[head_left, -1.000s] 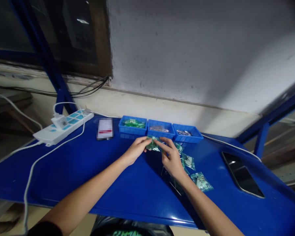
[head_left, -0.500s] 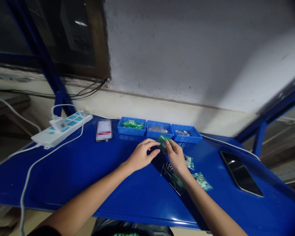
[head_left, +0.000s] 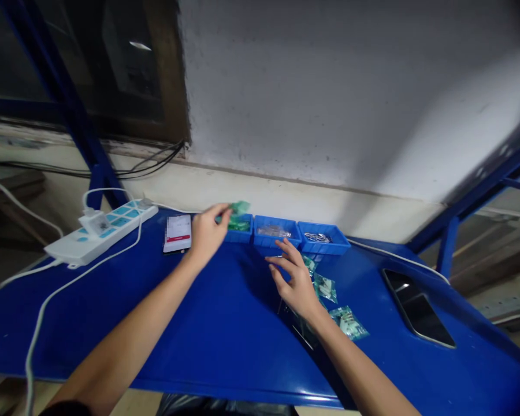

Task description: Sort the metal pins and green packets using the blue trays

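Best gripped by one edge: probably a green packet (head_left: 241, 207), pinched in left hand (head_left: 208, 234) near centre, with right hand (head_left: 298, 286) half-open, empty.

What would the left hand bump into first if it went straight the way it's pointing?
Probably the wall behind the boxes. The left hand holds a little green bag, which might touch first. Its height is unclear; if low, it could hit the left blue box.
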Demonstrator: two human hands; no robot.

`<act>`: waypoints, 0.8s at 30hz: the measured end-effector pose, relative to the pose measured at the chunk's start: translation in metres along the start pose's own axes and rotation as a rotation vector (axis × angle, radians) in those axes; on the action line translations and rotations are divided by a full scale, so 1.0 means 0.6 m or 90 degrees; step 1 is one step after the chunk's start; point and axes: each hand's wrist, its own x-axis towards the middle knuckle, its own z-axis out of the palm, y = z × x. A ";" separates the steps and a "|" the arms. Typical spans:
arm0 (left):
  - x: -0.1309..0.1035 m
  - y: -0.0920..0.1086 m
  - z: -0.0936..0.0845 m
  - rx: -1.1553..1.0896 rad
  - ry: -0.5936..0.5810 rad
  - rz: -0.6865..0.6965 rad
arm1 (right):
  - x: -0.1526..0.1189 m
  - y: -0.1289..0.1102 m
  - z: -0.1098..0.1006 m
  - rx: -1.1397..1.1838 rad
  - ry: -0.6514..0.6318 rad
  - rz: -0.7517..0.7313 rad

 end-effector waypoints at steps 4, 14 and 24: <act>0.045 -0.037 -0.023 0.226 -0.026 0.118 | 0.007 0.014 -0.011 -0.050 0.050 0.046; -0.047 -0.052 0.024 0.392 -0.066 0.033 | 0.010 0.127 -0.082 -0.299 -0.062 0.169; -0.124 0.049 0.046 0.058 -0.324 0.110 | 0.007 0.146 -0.074 -0.174 -0.086 0.278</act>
